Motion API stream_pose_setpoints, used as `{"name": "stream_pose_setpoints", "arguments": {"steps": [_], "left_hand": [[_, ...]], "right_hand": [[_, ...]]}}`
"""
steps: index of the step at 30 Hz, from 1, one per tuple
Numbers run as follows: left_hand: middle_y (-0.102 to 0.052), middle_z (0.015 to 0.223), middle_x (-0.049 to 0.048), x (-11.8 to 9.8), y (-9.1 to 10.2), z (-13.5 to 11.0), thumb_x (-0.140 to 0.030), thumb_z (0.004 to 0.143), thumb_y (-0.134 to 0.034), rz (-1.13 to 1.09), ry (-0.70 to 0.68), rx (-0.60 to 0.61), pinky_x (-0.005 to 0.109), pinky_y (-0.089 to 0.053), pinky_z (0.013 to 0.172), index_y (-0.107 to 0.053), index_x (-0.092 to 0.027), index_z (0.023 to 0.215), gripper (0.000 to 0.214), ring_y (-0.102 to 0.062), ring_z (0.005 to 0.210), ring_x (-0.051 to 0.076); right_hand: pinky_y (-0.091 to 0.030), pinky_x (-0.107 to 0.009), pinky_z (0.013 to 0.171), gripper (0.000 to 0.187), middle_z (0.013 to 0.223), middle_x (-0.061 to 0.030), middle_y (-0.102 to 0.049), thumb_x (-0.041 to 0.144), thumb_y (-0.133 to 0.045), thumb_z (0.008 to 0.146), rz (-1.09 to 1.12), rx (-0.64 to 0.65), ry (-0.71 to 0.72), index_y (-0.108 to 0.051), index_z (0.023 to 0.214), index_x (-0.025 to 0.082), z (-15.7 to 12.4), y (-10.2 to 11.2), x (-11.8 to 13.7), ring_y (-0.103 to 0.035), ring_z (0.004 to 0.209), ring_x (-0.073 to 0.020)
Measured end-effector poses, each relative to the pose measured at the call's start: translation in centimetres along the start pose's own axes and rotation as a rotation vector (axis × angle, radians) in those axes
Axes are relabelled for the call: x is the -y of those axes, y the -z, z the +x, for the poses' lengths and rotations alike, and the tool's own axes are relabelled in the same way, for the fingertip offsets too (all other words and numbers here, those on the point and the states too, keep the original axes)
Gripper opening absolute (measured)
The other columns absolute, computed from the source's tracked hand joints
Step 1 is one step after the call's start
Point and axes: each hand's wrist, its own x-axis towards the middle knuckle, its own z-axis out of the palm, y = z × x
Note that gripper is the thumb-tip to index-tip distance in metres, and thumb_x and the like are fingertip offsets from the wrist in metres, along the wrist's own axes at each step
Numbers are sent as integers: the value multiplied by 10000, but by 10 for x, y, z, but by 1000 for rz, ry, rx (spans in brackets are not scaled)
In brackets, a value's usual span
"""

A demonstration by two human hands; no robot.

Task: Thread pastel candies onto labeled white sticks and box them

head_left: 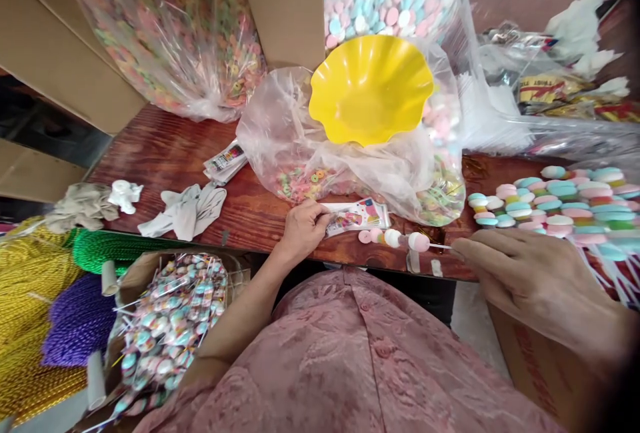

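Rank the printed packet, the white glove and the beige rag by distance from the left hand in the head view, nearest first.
1. Printed packet: at the fingertips of the left hand, just to its right.
2. White glove: on the table, off to the hand's left.
3. Beige rag: farthest, by the table's left end.

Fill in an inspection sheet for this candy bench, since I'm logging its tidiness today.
Surface: red-brown wooden table, crowded.
Job's things: candy skewer at the near edge; printed sleeve beside it; heap of skewers at right.
Clutter: yellow bowl resting on a candy bag; white gloves.
Hands: left hand pinches the printed sleeve; right hand pinches the candy skewer's stick.
Cables: nothing seen.
Surroundings: cardboard boxes; box of wrapped skewers; twine spools.
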Motion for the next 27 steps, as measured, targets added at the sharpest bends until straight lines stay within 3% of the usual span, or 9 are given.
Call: {"name": "stream_pose_setpoints", "arguments": {"steps": [3, 8, 11, 19, 27], "left_hand": [[-612, 704, -1, -1, -1, -1, -177, 848, -652, -3, 7, -10, 248, -396, 641, -697, -175, 742, 115, -560, 667, 119], [-611, 711, 7, -3, -1, -3, -178, 855, -638, -2, 6, -20, 255, -403, 658, -686, -172, 731, 134, -560, 689, 129], [-609, 711, 8, -3, -1, -4, -184, 862, -629, -2, -2, -28, 256, -404, 658, -679, -174, 722, 149, -558, 688, 129], [-600, 711, 12, -1, -2, -6, -179, 872, -600, 6, -33, -35, 258, -402, 645, -672, -180, 732, 158, -559, 681, 131], [-602, 711, 17, -1, 0, -5, -168, 863, -615, 5, -39, -20, 265, -391, 641, -679, -175, 730, 148, -550, 677, 134]], "right_hand": [[-345, -308, 553, 285, 757, -59, -669, 36, -380, 855, -123, 14, 197, -586, 734, 192, 20, 14, 5, -513, 560, -155], [-318, -324, 583, 247, 668, -28, -613, -17, -460, 758, -197, 184, 286, -583, 743, 196, 44, 11, 14, -535, 582, -185], [-301, -321, 593, 223, 668, -15, -610, -4, -504, 759, -219, 217, 338, -585, 764, 204, 50, 3, 15, -523, 593, -185], [-245, -352, 573, 238, 709, -42, -594, 20, -470, 815, -114, 383, 353, -575, 742, 220, 68, 11, 19, -475, 624, -183], [-201, -374, 564, 275, 628, -44, -544, 95, -439, 872, 31, 382, 298, -549, 659, 228, 83, 14, 30, -392, 555, -173]]}}
